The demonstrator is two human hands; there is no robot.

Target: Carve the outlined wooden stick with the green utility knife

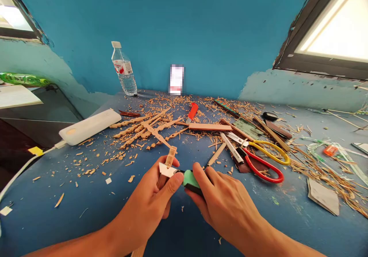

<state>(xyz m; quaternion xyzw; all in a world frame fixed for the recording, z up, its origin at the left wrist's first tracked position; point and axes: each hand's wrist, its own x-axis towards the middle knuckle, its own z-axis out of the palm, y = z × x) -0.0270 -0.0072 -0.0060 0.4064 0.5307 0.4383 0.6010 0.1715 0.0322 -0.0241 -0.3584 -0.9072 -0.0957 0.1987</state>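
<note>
My left hand [152, 195] is closed around a wooden strip [170, 156], whose notched end sticks up above the fingers. More of the strip shows below the wrist. My right hand [221, 192] grips a utility knife [192, 180] with a green and black handle. The knife's pale blade [166, 170] lies across the strip, close to my left thumb. Beyond my hands, several carved wooden strips [143, 128] with wavy edges are heaped on the blue table [94, 195]. A red-handled knife [192, 112] lies behind them.
Scissors [267, 165] with red and yellow handles, a white marker [231, 148] and a flat wood piece [209, 127] lie right of centre. A white power strip [90, 126] is at left. A water bottle [125, 71] stands by the wall. Shavings cover much of the tabletop.
</note>
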